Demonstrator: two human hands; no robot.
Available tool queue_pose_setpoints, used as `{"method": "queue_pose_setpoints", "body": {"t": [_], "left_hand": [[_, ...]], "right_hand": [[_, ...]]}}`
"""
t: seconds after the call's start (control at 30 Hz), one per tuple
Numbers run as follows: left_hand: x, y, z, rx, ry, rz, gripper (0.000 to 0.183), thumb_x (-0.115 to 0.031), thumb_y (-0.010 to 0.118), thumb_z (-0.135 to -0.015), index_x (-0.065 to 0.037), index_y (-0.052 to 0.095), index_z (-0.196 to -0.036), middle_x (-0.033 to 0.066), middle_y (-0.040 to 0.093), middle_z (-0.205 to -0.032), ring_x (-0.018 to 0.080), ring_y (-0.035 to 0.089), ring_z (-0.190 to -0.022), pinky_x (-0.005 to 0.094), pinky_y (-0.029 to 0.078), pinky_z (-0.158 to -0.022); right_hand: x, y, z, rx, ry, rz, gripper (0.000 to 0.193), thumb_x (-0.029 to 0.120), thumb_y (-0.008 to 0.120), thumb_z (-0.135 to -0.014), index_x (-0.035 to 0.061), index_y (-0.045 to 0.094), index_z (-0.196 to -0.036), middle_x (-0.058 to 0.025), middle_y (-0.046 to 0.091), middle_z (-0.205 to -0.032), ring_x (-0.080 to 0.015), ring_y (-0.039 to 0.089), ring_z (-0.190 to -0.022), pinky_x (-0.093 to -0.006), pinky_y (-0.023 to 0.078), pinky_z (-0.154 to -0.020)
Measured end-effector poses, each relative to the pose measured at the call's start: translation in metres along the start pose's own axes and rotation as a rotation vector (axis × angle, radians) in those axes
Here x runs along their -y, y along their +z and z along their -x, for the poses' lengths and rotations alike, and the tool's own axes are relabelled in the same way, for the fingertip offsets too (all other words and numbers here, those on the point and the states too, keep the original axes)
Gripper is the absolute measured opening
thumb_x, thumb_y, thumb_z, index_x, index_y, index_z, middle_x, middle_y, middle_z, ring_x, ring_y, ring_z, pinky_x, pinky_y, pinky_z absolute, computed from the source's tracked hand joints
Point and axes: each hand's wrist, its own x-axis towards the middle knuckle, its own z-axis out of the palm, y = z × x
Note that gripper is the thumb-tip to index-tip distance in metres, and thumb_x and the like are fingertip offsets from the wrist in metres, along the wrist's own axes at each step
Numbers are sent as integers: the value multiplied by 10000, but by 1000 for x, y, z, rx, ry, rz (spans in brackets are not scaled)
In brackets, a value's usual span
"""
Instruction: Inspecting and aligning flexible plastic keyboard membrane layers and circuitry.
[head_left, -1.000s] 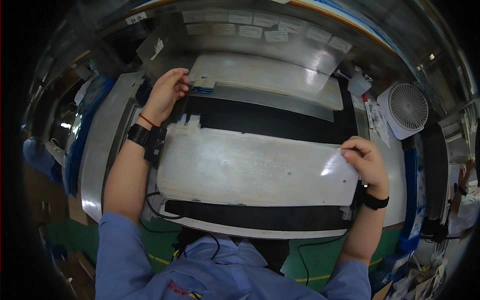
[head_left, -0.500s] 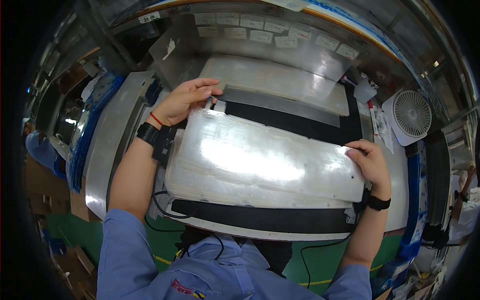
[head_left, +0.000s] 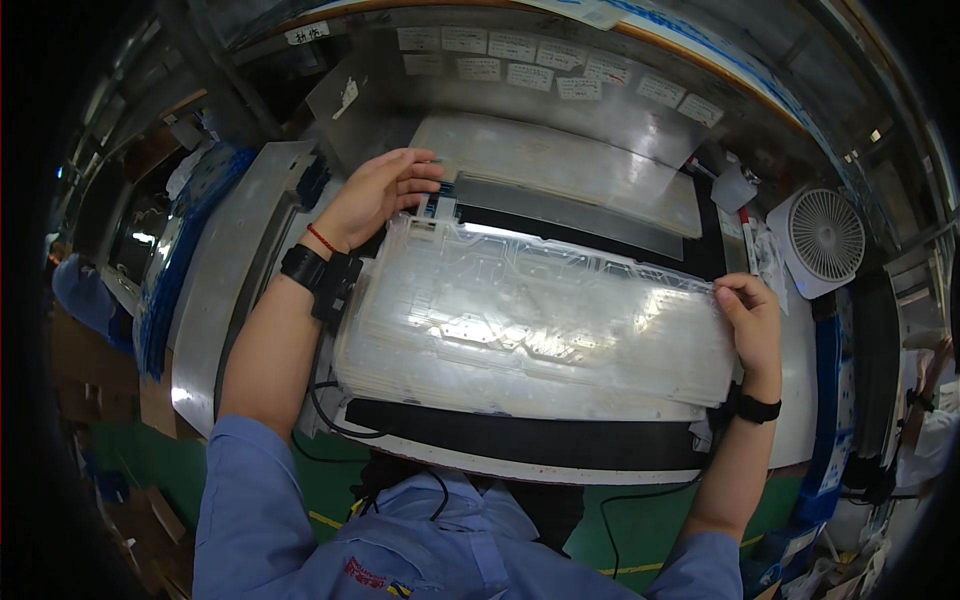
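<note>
In front of me lies a stack of thin translucent plastic sheets [head_left: 540,310]. The top sheet shows a pattern of pale lines and cutouts, and its far edge looks slightly raised. My right hand [head_left: 752,318] pinches that sheet's far right corner between thumb and fingers. At the far left corner, my left hand [head_left: 398,190] is open, fingers stretched to the right above a small metal-and-blue fitting [head_left: 438,208]. I see nothing held in it. Just behind the stack is a narrow grey translucent strip [head_left: 570,215] on a black mat [head_left: 520,435].
Another pile of pale sheets [head_left: 560,160] lies at the back, before a metal panel with paper labels [head_left: 525,77]. A white fan [head_left: 822,240] and a white bottle [head_left: 735,185] stand at the right. A black cable [head_left: 335,425] loops by the table's left front corner.
The top sheet looked smooth and shiny before; now line patterns show and its far edge appears lifted. My left fingers have straightened from a curl. My right hand has shifted slightly right.
</note>
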Motion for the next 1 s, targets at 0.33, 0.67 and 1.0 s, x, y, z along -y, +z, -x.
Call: {"method": "queue_pose_setpoints", "body": {"t": [0.33,0.67,1.0], "left_hand": [[7,-7,-6,-33,-28,-222,226,-227,447,-995,-51,577,-1053,-1,621,-869,51,565,-730,182,454,-626],[-1,-2,-2,-185,45,-26,199,-217,459,-987,-66,574,-1047,3,626,-893,48,540,-729,186,429,-648],[2,-5,-5,-234,57,-32,205,-212,457,-984,-68,594,-1035,-24,607,-867,58,542,-742,195,441,-673]], "right_hand": [[-2,0,-5,-134,36,-95,122,49,607,-885,0,623,-996,1,615,-873,-64,551,-788,-191,428,-731],[-8,-4,-8,-120,61,-261,150,166,522,-958,35,595,-961,43,562,-764,-21,466,-659,-159,345,-603],[-6,0,-8,-198,25,-194,147,164,547,-950,31,608,-948,60,535,-706,-14,405,-576,-174,309,-536]]}}
